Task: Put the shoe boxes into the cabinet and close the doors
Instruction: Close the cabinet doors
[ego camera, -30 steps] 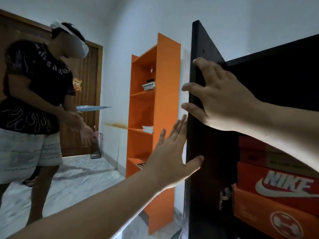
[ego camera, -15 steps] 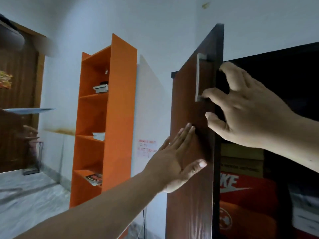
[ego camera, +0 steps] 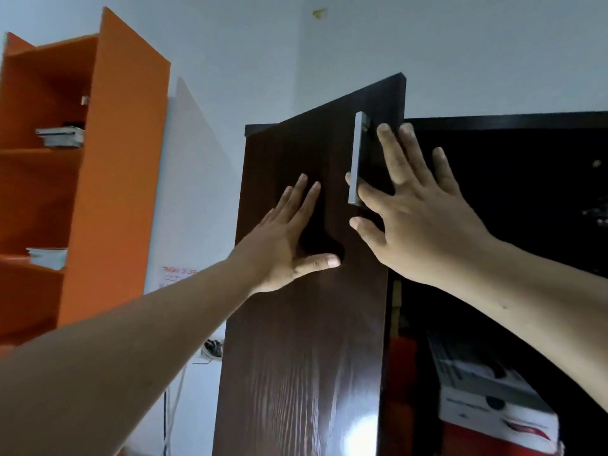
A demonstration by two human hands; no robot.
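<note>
The dark brown left cabinet door (ego camera: 296, 357) stands partly swung toward the dark cabinet (ego camera: 510, 120). My left hand (ego camera: 292, 238) lies flat against the door's outer face, fingers spread. My right hand (ego camera: 414, 212) is open with fingers apart, pressed on the door beside its silver handle (ego camera: 357, 159). Inside the cabinet, on the right, a white shoe box (ego camera: 493, 399) rests on a red shoe box (ego camera: 467, 439). More red boxes (ego camera: 399, 373) show dimly behind the door's edge.
A tall orange shelf unit (ego camera: 108, 192) stands to the left against the white wall, with papers on its shelves. A white panel (ego camera: 194, 192) leans between shelf and cabinet. A socket with cables (ego camera: 210, 350) sits low on the wall.
The door has swung further toward shut, showing more of its face. My right hand left the door's edge and now presses flat by the handle. The view has turned right and up.
</note>
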